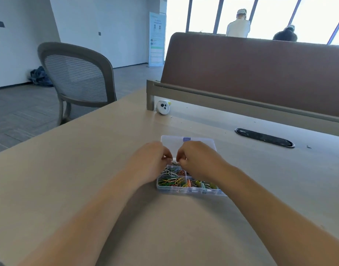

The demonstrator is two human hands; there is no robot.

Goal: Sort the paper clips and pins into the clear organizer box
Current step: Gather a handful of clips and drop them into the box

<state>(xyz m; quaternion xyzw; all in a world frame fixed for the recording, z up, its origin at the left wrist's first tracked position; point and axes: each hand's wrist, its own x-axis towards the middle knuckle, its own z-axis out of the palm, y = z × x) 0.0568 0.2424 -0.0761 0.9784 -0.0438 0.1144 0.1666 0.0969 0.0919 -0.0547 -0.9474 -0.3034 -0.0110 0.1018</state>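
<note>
A clear organizer box point(185, 191) lies on the tan table, its lid point(187, 140) folded open at the far side. Its near compartments hold several coloured paper clips point(171, 181) and a few green and copper pieces point(200, 184). My left hand point(153, 160) and my right hand point(197, 158) hover over the box's middle compartments, fingers curled and fingertips almost meeting. Between them they pinch a small bunch of silvery clips point(174, 163). The far compartments are hidden under my hands.
A white round gadget point(162, 106) lies near the foot of the brown desk divider point(251, 64). A black cable slot point(264, 137) is set in the table to the right. A grey mesh chair point(76, 75) stands left. Two people stand by the far windows.
</note>
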